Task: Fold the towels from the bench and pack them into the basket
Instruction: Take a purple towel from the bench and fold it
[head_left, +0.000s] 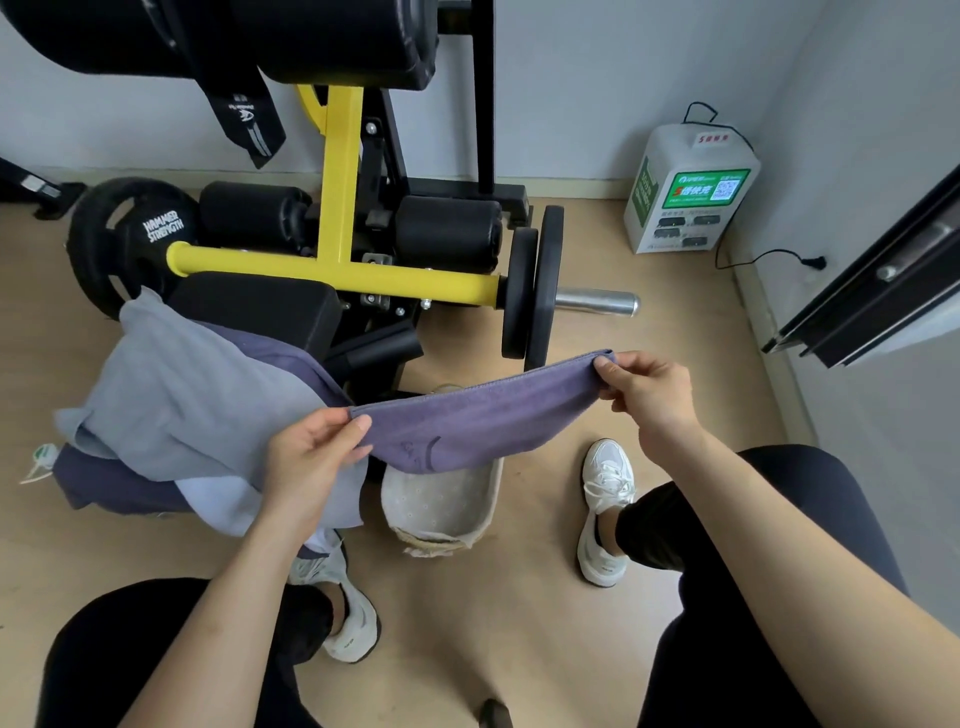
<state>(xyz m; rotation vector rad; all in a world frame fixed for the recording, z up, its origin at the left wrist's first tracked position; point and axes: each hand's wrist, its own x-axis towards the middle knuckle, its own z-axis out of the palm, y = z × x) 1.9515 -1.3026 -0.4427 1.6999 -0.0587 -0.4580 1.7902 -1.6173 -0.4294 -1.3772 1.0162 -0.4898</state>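
Observation:
A purple towel (478, 421) is stretched flat in the air between both hands. My left hand (311, 457) pinches its left end and my right hand (649, 389) pinches its right end, slightly higher. Directly below it on the floor stands a pale woven basket (441, 506) with a dotted lining; its far part is hidden by the towel. To the left, a light grey towel (176, 395) and darker purple-grey towels (114, 486) lie heaped on the black bench (260, 306).
A yellow and black weight machine (337, 260) with plates (540, 291) and a steel bar end stands behind the basket. A white charging box (691, 192) with a cable sits by the right wall. My white shoes (602, 499) flank the basket on the wooden floor.

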